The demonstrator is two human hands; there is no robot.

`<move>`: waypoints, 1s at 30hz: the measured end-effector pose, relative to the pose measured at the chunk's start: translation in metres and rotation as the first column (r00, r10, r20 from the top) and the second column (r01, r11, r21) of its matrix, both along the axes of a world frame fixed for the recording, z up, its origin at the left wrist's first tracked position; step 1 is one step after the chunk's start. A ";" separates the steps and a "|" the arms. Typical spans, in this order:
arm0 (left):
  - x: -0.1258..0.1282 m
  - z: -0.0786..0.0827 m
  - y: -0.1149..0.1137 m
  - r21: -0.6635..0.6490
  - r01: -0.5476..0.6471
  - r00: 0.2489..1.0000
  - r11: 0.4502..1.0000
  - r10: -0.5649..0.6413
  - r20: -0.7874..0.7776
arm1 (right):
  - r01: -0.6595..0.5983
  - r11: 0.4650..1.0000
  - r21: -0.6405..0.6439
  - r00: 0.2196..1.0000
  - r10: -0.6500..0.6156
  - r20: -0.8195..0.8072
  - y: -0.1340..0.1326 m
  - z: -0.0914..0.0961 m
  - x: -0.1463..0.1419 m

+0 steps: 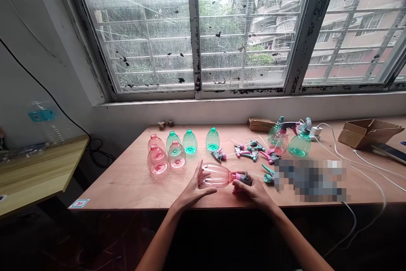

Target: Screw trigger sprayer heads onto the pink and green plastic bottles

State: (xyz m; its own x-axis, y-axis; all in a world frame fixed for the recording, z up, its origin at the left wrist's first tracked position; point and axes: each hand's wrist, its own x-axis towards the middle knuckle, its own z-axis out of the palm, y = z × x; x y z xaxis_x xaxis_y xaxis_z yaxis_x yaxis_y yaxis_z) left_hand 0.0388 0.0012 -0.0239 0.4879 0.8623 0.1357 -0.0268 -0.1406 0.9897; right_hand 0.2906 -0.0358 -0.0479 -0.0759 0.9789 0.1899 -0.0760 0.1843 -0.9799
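Observation:
A clear pink spray bottle lies sideways between my hands above the front of the table. My left hand is wrapped around its base end, thumb along the near side. At the neck, my right hand closes on the grey and pink spray head, which sits at the bottle's mouth; whether it is screwed tight I cannot tell. Just beyond lie loose spray heads, among them a grey and pink one and a teal one near my right hand.
Pink bottles and green bottles without heads stand at the left. Bottles with heads, including a green one, stand at the back right. An open cardboard box and white cables lie farther right. A blurred patch hides part of the table.

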 end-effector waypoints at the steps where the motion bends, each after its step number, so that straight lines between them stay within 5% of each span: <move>1: 0.000 0.000 0.000 0.000 -0.010 1.000 1.000 0.010 0.001 | 0.000 1.000 0.002 1.000 0.000 0.007 -0.001 0.001 0.000; 24: 0.000 0.001 -0.002 0.008 0.040 0.996 0.999 -0.041 0.075 | 0.020 0.999 -0.050 0.995 -0.024 -0.099 -0.001 0.003 -0.002; 30: 0.001 0.003 0.000 0.013 0.015 1.000 1.000 -0.015 -0.005 | 0.019 0.999 -0.047 0.997 -0.023 -0.069 -0.003 0.004 -0.002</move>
